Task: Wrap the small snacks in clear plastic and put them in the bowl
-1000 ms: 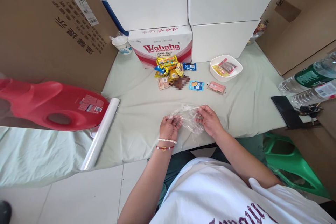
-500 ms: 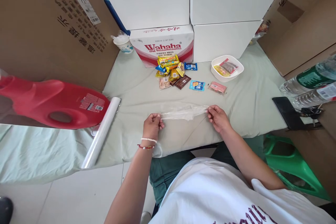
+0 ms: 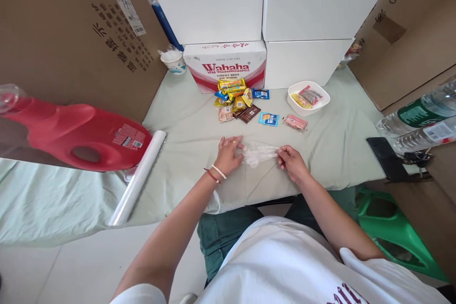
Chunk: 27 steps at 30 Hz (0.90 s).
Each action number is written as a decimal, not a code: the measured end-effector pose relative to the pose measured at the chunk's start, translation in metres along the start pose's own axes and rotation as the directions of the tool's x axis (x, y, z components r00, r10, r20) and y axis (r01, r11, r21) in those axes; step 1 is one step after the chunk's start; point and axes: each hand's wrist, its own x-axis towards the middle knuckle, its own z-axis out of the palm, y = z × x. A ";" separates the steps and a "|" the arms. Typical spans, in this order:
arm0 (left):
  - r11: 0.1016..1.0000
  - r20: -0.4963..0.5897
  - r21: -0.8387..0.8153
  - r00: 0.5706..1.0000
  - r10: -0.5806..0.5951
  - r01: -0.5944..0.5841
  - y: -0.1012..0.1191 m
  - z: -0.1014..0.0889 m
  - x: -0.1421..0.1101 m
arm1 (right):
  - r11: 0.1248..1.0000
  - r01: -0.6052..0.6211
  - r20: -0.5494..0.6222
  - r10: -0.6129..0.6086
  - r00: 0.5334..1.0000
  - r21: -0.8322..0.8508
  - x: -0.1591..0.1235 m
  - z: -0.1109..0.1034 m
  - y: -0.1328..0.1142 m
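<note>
A bunched piece of clear plastic film (image 3: 258, 153) lies stretched between my hands just above the pale green cloth (image 3: 185, 133). My left hand (image 3: 228, 154) grips its left end with the fingers curled round it. My right hand (image 3: 290, 161) pinches its right end. Beyond them lies a heap of small snack packets (image 3: 237, 99), with a blue packet (image 3: 268, 118) and a pink packet (image 3: 295, 122) set apart. A white bowl (image 3: 307, 108) holding two packets stands at the back right.
A roll of clear film (image 3: 138, 178) lies at the left beside a red jug (image 3: 76, 135). Cardboard and white boxes wall the back and sides. A paper cup (image 3: 174, 61), a black phone (image 3: 384, 157), water bottles (image 3: 418, 111) and a green stool (image 3: 395, 228) are around.
My left hand moved right toward my right hand, so the film went from pulled out long to gathered short. The view shifted slightly.
</note>
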 end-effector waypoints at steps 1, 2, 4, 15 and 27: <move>1.000 0.022 0.013 0.999 0.023 -0.024 -0.002 -0.002 0.001 | 1.000 -0.015 -0.002 0.015 1.000 0.007 0.001 -0.001 -0.001; 0.998 0.048 0.027 0.997 0.063 -0.064 -0.003 -0.004 -0.001 | 0.999 -0.032 -0.003 0.032 0.999 0.016 0.001 -0.002 -0.002; 0.985 0.115 0.044 0.980 0.160 -0.166 -0.001 -0.012 -0.013 | 0.997 -0.063 -0.002 0.063 0.998 0.034 0.003 -0.004 -0.004; 0.966 0.331 -0.002 0.911 0.246 -0.259 0.013 -0.053 -0.119 | 0.999 -0.016 -0.017 0.015 1.000 -0.031 0.016 0.006 -0.010; 0.996 0.075 0.076 0.996 -0.053 0.047 0.011 -0.025 -0.092 | 0.756 0.290 -0.014 -0.367 0.930 -0.587 0.018 0.006 0.006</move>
